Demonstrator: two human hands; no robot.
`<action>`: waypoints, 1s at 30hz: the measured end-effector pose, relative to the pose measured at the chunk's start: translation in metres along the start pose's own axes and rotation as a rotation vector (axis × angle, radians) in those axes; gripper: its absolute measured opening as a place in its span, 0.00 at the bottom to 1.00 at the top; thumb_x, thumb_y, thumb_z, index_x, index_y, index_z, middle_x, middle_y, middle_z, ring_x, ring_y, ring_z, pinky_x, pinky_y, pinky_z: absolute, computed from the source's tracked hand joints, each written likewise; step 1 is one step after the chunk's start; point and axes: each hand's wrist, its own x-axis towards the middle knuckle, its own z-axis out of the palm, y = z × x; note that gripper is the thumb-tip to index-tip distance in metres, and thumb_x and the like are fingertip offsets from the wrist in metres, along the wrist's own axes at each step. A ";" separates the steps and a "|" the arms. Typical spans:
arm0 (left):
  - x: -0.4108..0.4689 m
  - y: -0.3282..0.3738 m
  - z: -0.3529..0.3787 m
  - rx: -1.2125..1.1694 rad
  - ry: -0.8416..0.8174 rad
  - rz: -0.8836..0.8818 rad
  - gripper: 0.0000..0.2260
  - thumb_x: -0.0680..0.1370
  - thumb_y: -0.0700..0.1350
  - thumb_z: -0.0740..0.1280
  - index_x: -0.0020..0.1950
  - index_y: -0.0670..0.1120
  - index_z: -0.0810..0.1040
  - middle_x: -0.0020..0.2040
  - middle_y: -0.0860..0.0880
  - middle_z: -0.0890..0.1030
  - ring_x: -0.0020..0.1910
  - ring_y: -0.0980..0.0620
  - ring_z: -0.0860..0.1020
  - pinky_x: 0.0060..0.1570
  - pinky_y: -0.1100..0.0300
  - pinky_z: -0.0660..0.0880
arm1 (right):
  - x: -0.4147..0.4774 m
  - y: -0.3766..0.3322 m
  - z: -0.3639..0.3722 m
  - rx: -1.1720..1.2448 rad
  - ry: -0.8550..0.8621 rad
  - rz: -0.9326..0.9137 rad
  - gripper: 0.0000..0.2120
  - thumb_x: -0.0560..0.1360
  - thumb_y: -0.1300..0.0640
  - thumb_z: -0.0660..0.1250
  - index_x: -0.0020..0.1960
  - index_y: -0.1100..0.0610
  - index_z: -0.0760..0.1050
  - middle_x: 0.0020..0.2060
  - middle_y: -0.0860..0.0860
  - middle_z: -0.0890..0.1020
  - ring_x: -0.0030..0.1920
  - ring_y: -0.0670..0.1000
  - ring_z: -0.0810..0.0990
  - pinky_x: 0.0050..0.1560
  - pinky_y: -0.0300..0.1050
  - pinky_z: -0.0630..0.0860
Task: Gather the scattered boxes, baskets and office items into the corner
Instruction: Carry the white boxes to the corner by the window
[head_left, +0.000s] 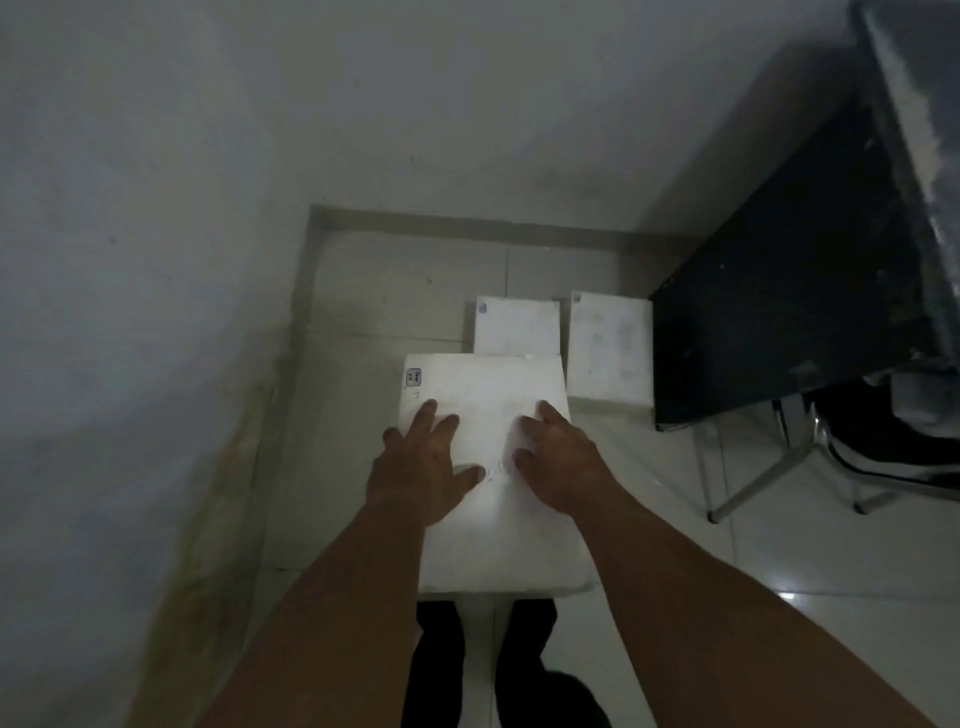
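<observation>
both hands flat, fingers spread | left hand (421, 467) and right hand (558, 462) pressed on big white box (498, 540), frame centre | two smaller white boxes (517, 326) behind

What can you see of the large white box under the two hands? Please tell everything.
The large white box is plain and rectangular and looks like foam or matte card. Its flat top faces up. A small label sits at its far left corner. The left hand and the right hand rest flat on the top, fingers spread. Its far edge covers part of a smaller white box. What it rests on is hidden.
</observation>
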 end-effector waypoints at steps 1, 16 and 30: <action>-0.003 0.000 0.009 0.000 0.000 0.006 0.35 0.74 0.66 0.63 0.76 0.57 0.56 0.79 0.56 0.49 0.70 0.39 0.60 0.67 0.45 0.67 | -0.006 0.004 0.008 0.002 -0.001 0.012 0.23 0.79 0.51 0.58 0.73 0.53 0.64 0.78 0.53 0.54 0.72 0.59 0.65 0.70 0.53 0.63; 0.017 0.001 0.179 0.034 -0.035 0.092 0.38 0.72 0.66 0.66 0.76 0.55 0.55 0.79 0.56 0.46 0.72 0.39 0.56 0.66 0.43 0.67 | 0.008 0.114 0.154 0.038 0.042 0.020 0.21 0.80 0.50 0.56 0.71 0.53 0.66 0.76 0.53 0.57 0.71 0.58 0.66 0.69 0.51 0.64; 0.199 -0.025 0.320 0.064 -0.005 0.114 0.42 0.71 0.65 0.68 0.78 0.55 0.52 0.79 0.56 0.44 0.74 0.39 0.53 0.68 0.44 0.66 | 0.193 0.199 0.264 -0.011 0.127 0.000 0.19 0.79 0.52 0.56 0.69 0.55 0.67 0.75 0.55 0.59 0.70 0.59 0.67 0.66 0.50 0.65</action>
